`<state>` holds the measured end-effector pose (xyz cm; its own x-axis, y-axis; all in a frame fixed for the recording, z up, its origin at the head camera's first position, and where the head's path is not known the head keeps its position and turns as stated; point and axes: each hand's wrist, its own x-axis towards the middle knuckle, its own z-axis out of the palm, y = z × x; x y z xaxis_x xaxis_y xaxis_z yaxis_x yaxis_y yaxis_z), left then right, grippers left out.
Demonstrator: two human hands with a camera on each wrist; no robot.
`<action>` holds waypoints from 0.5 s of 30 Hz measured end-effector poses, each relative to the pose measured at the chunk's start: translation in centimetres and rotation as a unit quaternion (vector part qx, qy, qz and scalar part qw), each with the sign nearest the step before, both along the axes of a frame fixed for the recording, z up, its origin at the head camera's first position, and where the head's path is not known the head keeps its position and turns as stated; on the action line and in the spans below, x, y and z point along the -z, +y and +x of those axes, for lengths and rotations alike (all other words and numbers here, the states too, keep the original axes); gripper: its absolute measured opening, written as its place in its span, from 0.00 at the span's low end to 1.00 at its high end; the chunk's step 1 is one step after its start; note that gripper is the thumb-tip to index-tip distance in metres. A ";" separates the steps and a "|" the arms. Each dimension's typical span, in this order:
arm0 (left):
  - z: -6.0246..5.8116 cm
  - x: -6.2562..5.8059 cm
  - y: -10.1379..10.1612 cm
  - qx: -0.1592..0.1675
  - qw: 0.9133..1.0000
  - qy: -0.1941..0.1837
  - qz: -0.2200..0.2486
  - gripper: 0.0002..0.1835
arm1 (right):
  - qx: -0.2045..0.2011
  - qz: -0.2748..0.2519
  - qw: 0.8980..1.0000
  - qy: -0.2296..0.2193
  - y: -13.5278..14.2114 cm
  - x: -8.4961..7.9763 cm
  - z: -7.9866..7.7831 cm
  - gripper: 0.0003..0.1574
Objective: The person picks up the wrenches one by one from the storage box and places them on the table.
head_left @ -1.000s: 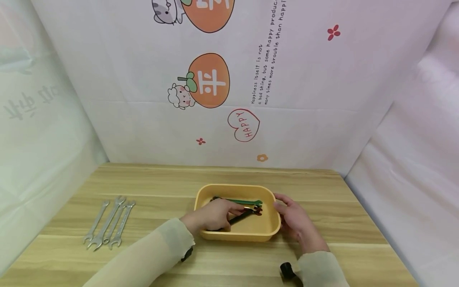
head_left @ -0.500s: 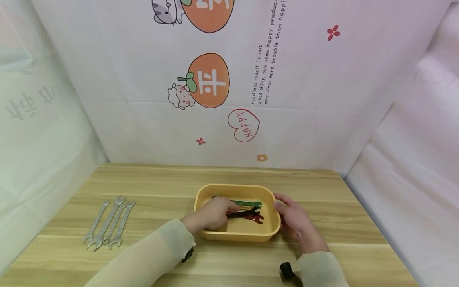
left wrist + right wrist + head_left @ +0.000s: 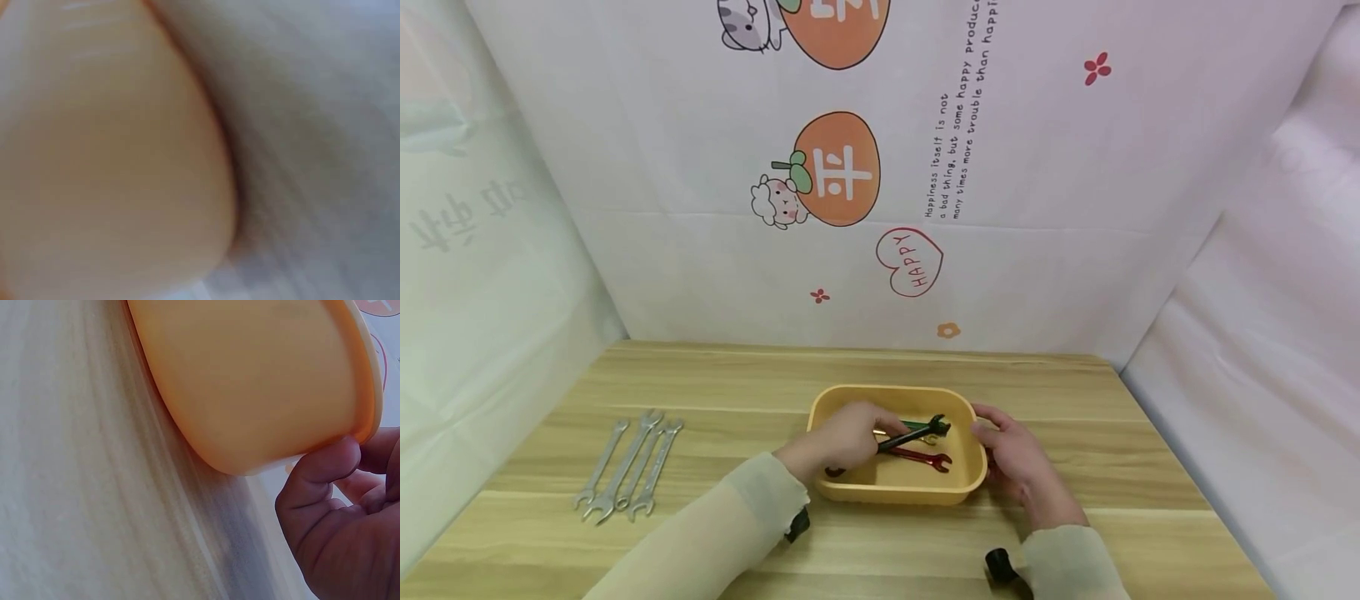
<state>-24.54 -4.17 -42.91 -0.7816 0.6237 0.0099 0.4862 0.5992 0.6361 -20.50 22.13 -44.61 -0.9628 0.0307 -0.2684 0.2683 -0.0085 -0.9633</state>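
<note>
In the head view a yellow plastic bin (image 3: 895,494) stands on the wooden table with several coloured wrenches in it. My left hand (image 3: 850,435) reaches in over the left rim and grips a black open-end wrench (image 3: 904,438), tilted with its far jaw up to the right. Beneath it lie a red wrench (image 3: 921,457) and a green wrench (image 3: 913,424), partly covered; a gold-coloured one shows between them. My right hand (image 3: 1015,454) holds the bin's right end, thumb against the outer wall (image 3: 262,394). Only the bin's blurred outer wall (image 3: 125,162) fills the left wrist view.
Several silver wrenches (image 3: 628,467) lie side by side on the left of the wooden table (image 3: 737,383). A printed white cloth (image 3: 1037,250) hangs behind the table, with more white cloth at both sides. Black wrist-camera parts (image 3: 1000,567) hang by the sleeves.
My left hand has shifted the black wrench and raised its right end. The red wrench has come into clearer view nearer the bin's front. My right hand has stayed in place.
</note>
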 end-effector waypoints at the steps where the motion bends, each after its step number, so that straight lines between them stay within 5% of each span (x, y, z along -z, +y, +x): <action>1: 0.0 -0.2 0.0 -0.004 1.000 -0.009 0.010 0.35 | 0.000 -0.001 1.000 -0.001 0.0 0.0 0.0 0.26; 12: -0.3 -1.4 -0.6 -0.058 0.992 -0.080 0.080 0.33 | 0.002 0.006 1.000 -0.002 0.0 0.0 0.0 0.26; 15: -0.5 -1.6 -0.7 -0.071 0.983 -0.115 0.121 0.33 | 0.003 0.006 1.000 -0.002 0.0 0.0 0.0 0.26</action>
<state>-25.00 -4.87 -41.32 -0.8594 0.5095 -0.0431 0.2347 0.4678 0.8521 -20.51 22.13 -44.60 -0.9614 0.0390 -0.2725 0.2728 0.0019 -0.9621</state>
